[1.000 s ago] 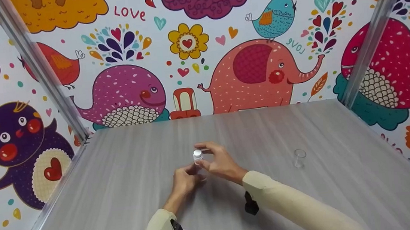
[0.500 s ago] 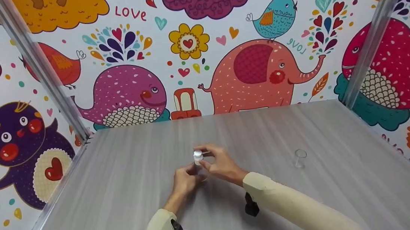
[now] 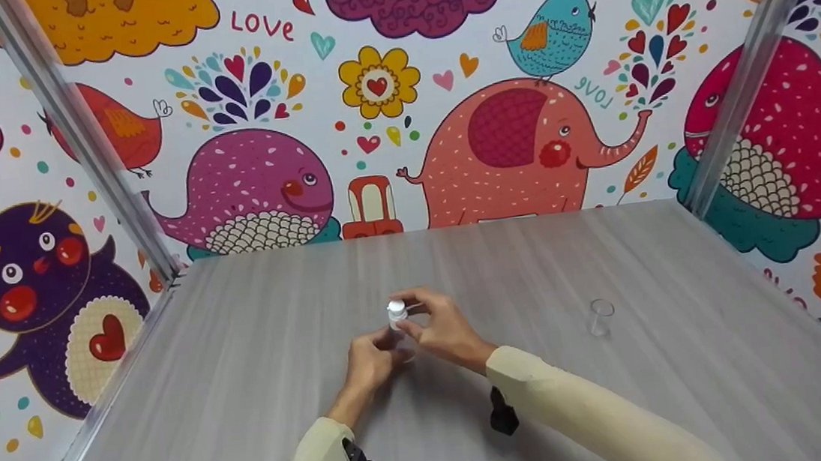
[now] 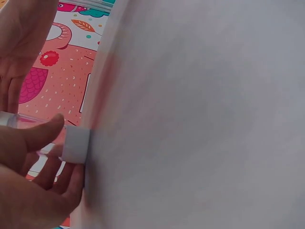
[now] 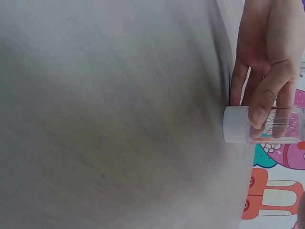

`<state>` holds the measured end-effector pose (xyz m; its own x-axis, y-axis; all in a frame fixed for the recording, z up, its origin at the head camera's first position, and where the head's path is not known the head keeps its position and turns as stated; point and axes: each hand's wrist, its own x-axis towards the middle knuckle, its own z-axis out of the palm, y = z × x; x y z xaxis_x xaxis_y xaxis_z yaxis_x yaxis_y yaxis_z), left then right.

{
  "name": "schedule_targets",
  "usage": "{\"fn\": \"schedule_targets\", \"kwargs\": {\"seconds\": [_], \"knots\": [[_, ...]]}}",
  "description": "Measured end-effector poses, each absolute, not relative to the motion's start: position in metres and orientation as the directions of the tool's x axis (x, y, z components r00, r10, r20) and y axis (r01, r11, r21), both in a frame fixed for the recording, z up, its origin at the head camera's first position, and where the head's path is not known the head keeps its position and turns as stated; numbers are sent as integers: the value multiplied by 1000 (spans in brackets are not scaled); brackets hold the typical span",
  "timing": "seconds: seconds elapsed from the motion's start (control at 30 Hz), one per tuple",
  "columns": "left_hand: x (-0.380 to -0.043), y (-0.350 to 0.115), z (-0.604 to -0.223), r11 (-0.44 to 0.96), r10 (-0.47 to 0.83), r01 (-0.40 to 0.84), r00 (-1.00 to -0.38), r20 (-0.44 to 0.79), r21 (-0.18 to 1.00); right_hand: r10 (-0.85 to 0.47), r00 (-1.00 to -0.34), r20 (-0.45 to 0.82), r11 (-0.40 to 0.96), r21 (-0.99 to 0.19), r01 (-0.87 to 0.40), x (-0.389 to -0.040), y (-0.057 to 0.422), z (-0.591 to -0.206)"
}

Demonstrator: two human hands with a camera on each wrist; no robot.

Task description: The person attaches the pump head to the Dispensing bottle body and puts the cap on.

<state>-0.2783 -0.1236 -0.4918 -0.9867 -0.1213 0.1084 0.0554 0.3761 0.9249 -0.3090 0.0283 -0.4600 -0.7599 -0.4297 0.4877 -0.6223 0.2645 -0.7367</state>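
A small clear bottle (image 5: 281, 125) stands upright on the table, with a white base (image 4: 76, 144) touching the tabletop and a white cap (image 3: 397, 308) at its upper end. My left hand (image 3: 369, 364) grips the clear body low down, thumb on one side and fingers on the other. At the upper end, my right hand (image 3: 444, 327) pinches the white cap between thumb and fingers. In the right wrist view, the bottle's upper end runs out of frame, and only a sliver of the right hand shows at the edge.
A small clear glass (image 3: 600, 319) stands on the grey wood-grain table (image 3: 267, 304), right of both hands. Behind the table rises a wall (image 3: 374, 8) covered in cartoon animals. Metal posts (image 3: 81, 134) flank the table's back corners.
The right hand's fingers have shifted slightly around the white cap. Both arms, the bottle and the glass keep nearly the same places.
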Motion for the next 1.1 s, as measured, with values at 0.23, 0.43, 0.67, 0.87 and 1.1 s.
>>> {"fn": "schedule_targets", "kwargs": {"seconds": [0.23, 0.43, 0.67, 0.87, 1.1], "knots": [[-278, -123, -492, 344, -114, 49, -989, 93, 938, -426, -755, 498, 253, -736, -628, -309, 31, -461], [-277, -123, -491, 265, -92, 63, -992, 90, 962, -417, -763, 493, 241, -750, -616, -308, 31, -460], [-277, -123, -492, 276, -107, 47, -991, 79, 960, -424, -748, 510, 226, -740, -633, -307, 31, -461], [-277, -123, -493, 342, -116, 49, -989, 94, 938, -417, -746, 519, 227, -735, -639, -306, 29, -466], [-278, -123, -493, 361, -111, 66, -987, 113, 930, -410, -748, 521, 242, -729, -640, -307, 28, -465]]}}
